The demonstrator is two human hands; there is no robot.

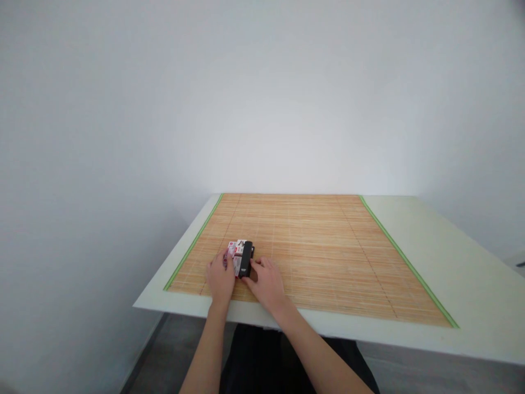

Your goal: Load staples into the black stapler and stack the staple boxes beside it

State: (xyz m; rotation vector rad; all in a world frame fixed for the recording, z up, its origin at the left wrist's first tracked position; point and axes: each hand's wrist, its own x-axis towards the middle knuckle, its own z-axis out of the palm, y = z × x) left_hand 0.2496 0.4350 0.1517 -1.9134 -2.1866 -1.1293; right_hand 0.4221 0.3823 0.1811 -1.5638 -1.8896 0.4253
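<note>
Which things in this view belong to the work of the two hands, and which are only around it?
In the work:
- black oblong object, touched by the right hand
- red-and-white packaging beside it, at the left hand

Only around:
- green-edged slatted mat, underneath
- white table

This looks like a plain room, perhaps in a home or a small office, though it is hard to tell. It has smooth white walls (311,109), a gray floor (164,350) and a white bench (443,246) with a bamboo mat (311,246).
</note>
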